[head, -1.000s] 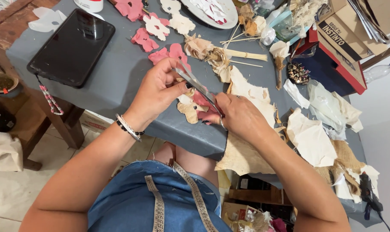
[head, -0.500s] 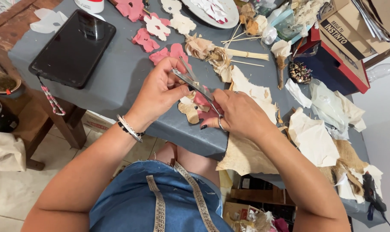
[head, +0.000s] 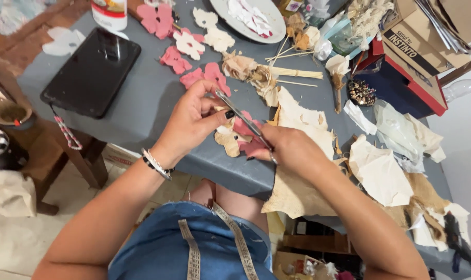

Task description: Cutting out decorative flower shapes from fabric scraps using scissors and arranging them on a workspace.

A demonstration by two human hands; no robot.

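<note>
My right hand (head: 292,150) grips metal scissors (head: 243,120), whose blades point up and left across a pink flower-shaped cut-out (head: 245,130). My left hand (head: 191,116), with a bracelet on the wrist, pinches that cut-out and touches the blade tips near the thumb. A cream cut-out (head: 226,143) lies just under the pink one, at the near edge of the grey table (head: 142,109). How far the blades are apart is hard to see.
A black tablet (head: 90,72) lies at the left. Pink and cream flower cut-outs (head: 179,56), a white plate (head: 251,15), wooden sticks (head: 295,72) and cardboard boxes (head: 417,41) lie behind. Torn paper sheets (head: 381,173) cover the right side. A wooden stool (head: 17,119) stands at the left.
Both hands stay on the pink cut-out. The scissors have shifted slightly along it and my left fingers have closed nearer the blade tips.
</note>
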